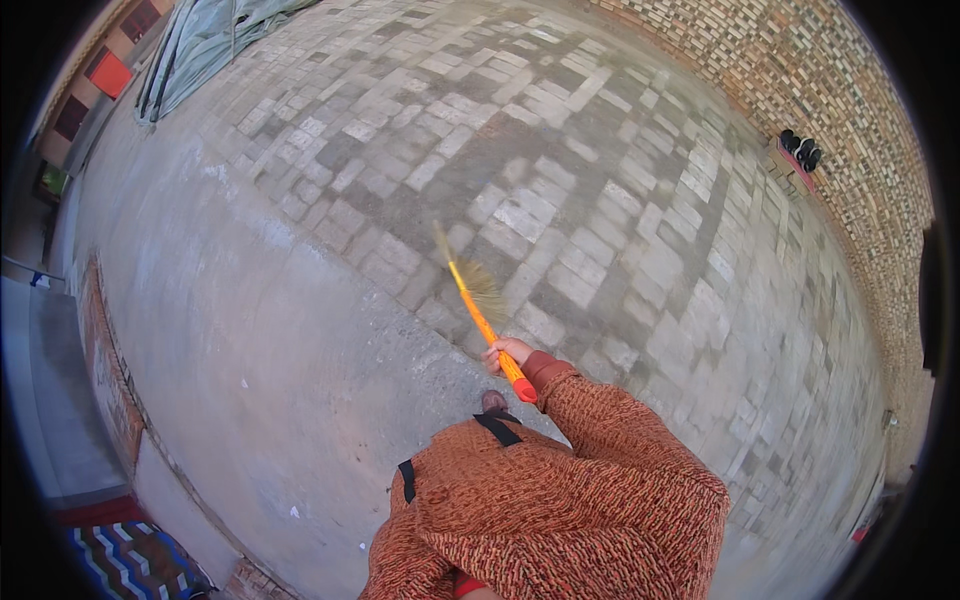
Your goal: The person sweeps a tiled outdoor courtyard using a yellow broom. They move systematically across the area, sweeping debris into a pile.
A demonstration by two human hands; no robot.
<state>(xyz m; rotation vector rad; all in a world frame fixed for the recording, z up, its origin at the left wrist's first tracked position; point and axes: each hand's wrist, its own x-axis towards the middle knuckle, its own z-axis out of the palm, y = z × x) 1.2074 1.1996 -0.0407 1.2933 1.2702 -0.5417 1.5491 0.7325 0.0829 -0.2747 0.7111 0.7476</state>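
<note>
My right hand (506,355) is closed around the orange handle of a grass broom (478,313), near its red end cap. The handle slants up and left, away from my body. Its pale straw bristles (482,289) fan out to the right of the handle over the grey brick paving (525,217), and the far tip is blurred. Whether the bristles touch the ground is hard to tell. Only a sliver of my left hand (481,594) shows at the bottom edge, beyond a red cuff; its fingers are out of view.
Smooth concrete (247,315) borders the paving on the left. A low brick edge (112,360) runs along the far left. Grey-green sheeting (210,56) lies at upper left. By the tiled wall (825,82), dark shoes (801,150) rest on a small stand (796,169).
</note>
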